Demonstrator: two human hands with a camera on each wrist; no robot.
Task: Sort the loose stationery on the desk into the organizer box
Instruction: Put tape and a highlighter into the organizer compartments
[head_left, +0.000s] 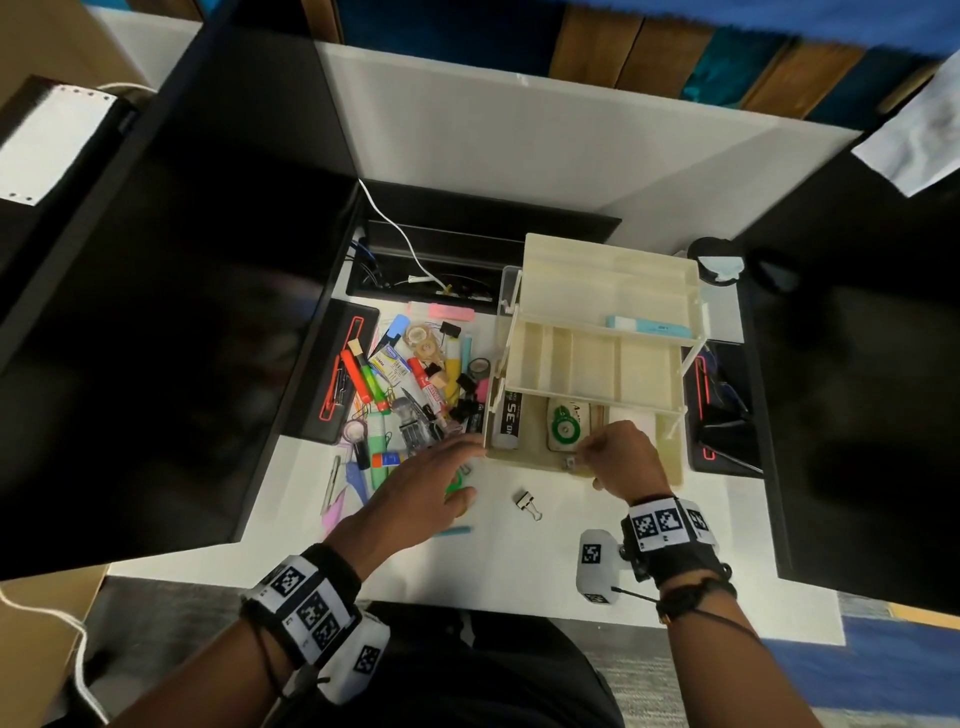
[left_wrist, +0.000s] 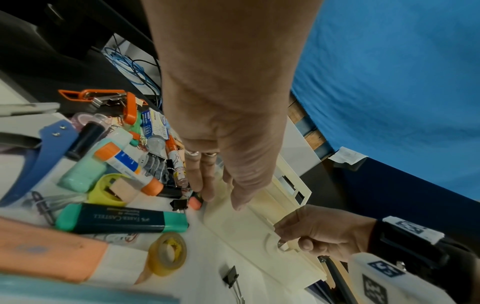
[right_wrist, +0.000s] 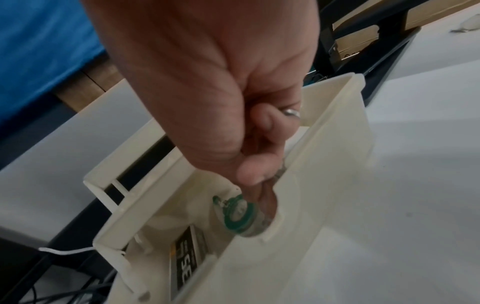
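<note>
The cream organizer box (head_left: 608, 291) stands open on the white desk, its tiered trays lifted back. Its bottom compartment holds a green correction tape (head_left: 566, 423) and a black-labelled pack (head_left: 509, 415). My right hand (head_left: 587, 452) is curled at the box's front wall (right_wrist: 324, 164) and pinches a small silvery clip (head_left: 570, 461) at the rim. My left hand (head_left: 441, 467) lies flat, its straight fingers (left_wrist: 205, 185) touching the box's left front corner. Left of the box is the loose stationery pile (head_left: 410, 384), with a teal highlighter (left_wrist: 122, 218) and a glue stick (left_wrist: 127, 162).
A binder clip (head_left: 527, 503) lies alone on the desk in front of the box. A yellow tape roll (left_wrist: 167, 253) sits near my left wrist. Black trays (head_left: 337, 374) flank the desk, and a cable trough (head_left: 426, 265) runs behind. A light blue pack (head_left: 647, 326) lies in an upper tray.
</note>
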